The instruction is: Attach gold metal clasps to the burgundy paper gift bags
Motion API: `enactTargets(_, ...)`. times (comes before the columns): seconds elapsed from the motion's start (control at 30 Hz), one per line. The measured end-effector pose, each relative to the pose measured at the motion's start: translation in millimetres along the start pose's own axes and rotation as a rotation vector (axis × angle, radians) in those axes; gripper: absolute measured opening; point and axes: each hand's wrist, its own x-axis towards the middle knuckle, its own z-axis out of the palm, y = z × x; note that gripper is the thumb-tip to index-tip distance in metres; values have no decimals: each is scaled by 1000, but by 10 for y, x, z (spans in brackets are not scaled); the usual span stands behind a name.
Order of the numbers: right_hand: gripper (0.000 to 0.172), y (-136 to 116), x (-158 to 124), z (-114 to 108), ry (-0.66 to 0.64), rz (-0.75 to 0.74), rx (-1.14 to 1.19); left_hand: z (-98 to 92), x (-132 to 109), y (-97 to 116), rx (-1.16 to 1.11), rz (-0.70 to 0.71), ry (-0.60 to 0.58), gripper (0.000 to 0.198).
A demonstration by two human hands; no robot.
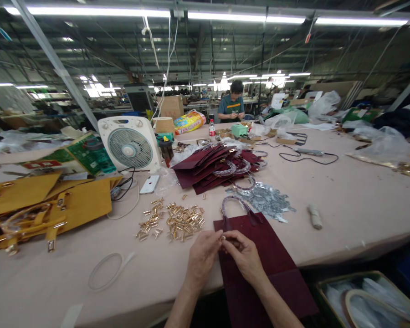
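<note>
My left hand (203,255) and my right hand (244,257) meet over a dark maroon bag panel (276,250), fingertips pinched together. Between them is a small shiny metal fitting (222,237), mostly hidden by the fingers; it looks gold. The panel lies partly on the table and hangs over its front edge. A plastic-wrapped handle (234,199) stands up at its far end. Left of the hands, loose gold metal fittings (186,221) lie in a heap. Flat silver metal plates (268,199) are spread beyond the panel.
Stacked maroon panels (205,166) with handles lie further back. At left are yellow bag pieces (85,200), a white fan (130,143) and a phone (149,184). A corded tool (307,151) and a wrapped roll (315,217) lie right. Another person (231,105) sits across.
</note>
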Motion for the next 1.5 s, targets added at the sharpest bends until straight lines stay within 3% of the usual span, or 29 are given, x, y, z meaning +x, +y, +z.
enactTargets(0.13,18,-40,7,0,-36,-78,-40,35,-23,-21,-8,60,-43,42)
enactTargets(0.27,17,-51,7,-5,-42,-110,-72,43,-45,-25,-32,31,-48,39)
enactTargets(0.53,14,-35,-4,-12,-40,-130,-71,6,-23,2,25,3,28,19)
enactTargets(0.67,11,-62,3,-27,-66,-158,-87,-8,-21,-17,49,-78,91,17)
enactTargets(0.97,24,-30,-34,-21,-85,-126,-11,-10,-26,-22,33,-70,118,18)
enactTargets(1.5,23,-99,-38,-10,-76,-153,-41,-1,-41,-23,40,-33,115,18)
